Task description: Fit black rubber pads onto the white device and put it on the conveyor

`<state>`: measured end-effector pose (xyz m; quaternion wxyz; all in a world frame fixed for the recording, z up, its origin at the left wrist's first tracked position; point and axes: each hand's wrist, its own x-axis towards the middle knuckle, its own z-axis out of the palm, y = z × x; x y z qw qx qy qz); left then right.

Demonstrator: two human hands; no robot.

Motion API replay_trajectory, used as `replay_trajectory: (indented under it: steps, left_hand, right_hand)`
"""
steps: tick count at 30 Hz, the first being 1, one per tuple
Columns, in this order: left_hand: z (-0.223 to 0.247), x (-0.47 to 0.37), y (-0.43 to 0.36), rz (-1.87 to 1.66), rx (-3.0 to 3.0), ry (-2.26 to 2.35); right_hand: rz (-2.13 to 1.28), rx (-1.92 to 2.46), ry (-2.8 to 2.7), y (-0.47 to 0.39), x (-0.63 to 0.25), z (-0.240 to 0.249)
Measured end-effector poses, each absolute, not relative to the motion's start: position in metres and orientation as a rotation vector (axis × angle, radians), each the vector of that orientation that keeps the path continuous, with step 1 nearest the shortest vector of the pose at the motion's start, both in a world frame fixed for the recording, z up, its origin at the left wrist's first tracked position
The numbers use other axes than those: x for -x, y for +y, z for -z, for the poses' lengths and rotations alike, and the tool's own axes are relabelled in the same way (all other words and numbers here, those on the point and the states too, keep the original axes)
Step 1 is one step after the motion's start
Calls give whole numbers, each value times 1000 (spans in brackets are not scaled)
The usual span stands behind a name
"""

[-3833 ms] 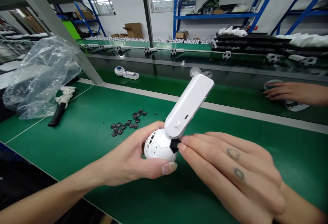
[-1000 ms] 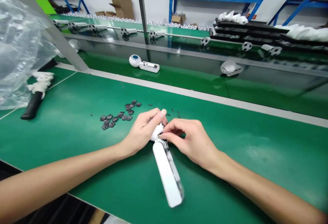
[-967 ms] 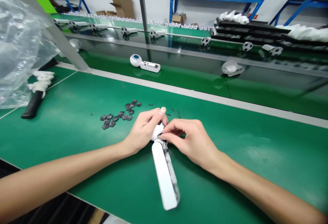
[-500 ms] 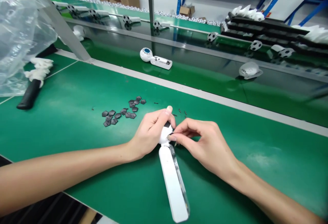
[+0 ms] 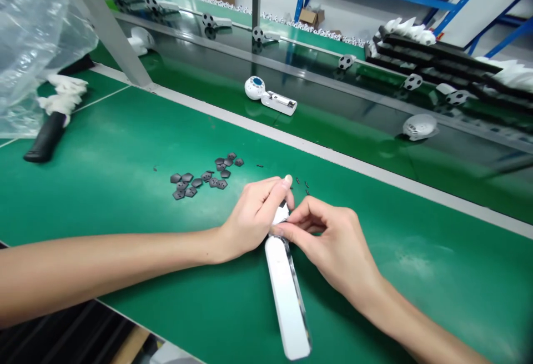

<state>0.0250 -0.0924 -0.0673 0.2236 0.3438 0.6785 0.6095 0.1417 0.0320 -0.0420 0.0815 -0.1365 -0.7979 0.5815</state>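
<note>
— On the green surface [image 5: 125, 147], what sits leftmost?
— Black pentagon pieces [image 5: 200, 178], loose. Next, the left hand [image 5: 254, 217], its grip clamped around the ball head of the white fan [image 5: 287, 292].
— And the right hand [image 5: 333, 242]?
— Fingertips pinched together against that ball head; the handle lies flat, pointing toward the person.

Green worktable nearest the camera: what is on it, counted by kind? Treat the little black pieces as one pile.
White ball-headed gadget: 1
Pile of black pentagon pieces: 1
Black-handled tool: 1
Clear plastic bag: 1
Total: 4
</note>
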Motion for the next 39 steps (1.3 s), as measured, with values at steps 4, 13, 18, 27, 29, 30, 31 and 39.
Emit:
replay_trajectory:
  steps: [4,13,18,27,29,30,31,39]
  left_hand:
    - [64,-25,-91,-1650,-981,1925]
    - [59,-20,-93,-1626,-1041,1902]
    - [64,-18,-94,-1649,-1002,1900]
    - [15,-4,-59,-1835,-1225,2089]
    - [-24,10,-37,-1949,-1405,2133]
    - [-49,18,-26,-2015,-1513,2149]
    - [-77,27,-17,-2086,-1629,2161]
    - [-344,148,41,-2365,-2149,2440]
  right_hand:
    - [-1766,464,-2425,36,-138,39]
    - [-1850,438,-2629,48,-124,34]
    - [-1243,484,-2777,34,-133,51]
    - [-1543,565,-2703,36,-139,7]
    - [-1632,598,-2720,59,-129,-10]
    - [-1592,644,-2722,77,-122,-19]
    - [-1491,705,-2716,98,-114,-26]
    - [-600,1112,-2614,238,-67,21]
